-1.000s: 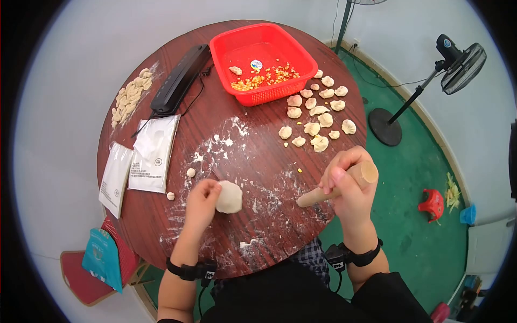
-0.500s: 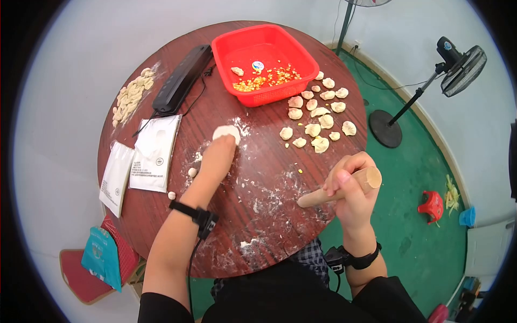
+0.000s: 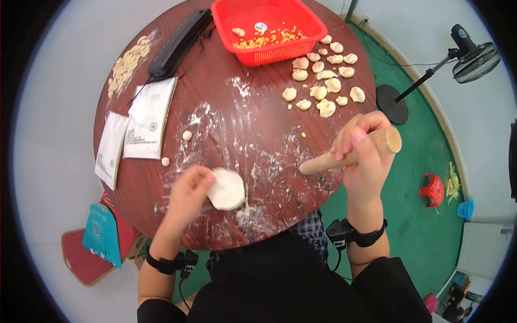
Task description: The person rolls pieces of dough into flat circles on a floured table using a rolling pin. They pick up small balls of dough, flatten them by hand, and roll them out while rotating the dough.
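Note:
A flat, round dough wrapper [image 3: 227, 190] is on the floured table near its front edge. My left hand [image 3: 189, 195] is at the wrapper's left edge, thumb and fingers pinched together there. My right hand [image 3: 364, 153] is wrapped round a wooden rolling pin [image 3: 321, 162], whose far end points left and down toward the tabletop. Two small dough balls, one [image 3: 187, 135] a little above the other [image 3: 165, 161], lie beyond my left hand. Loose flour [image 3: 269, 161] is smeared over the wood between my hands.
Several dumplings [image 3: 326, 107] stand at the back right beside a red plastic basket [image 3: 269, 56] holding yellow corn bits. On the left are white packets [image 3: 148, 124], a black elongated appliance [image 3: 177, 46] and shaped dough pieces [image 3: 126, 67]. A fan [image 3: 474, 62] stands on the floor, right.
My left hand has brought the dough wrapper from the table's middle toward me. My right hand keeps the rolling pin, slightly farther right. The camera view has tilted down.

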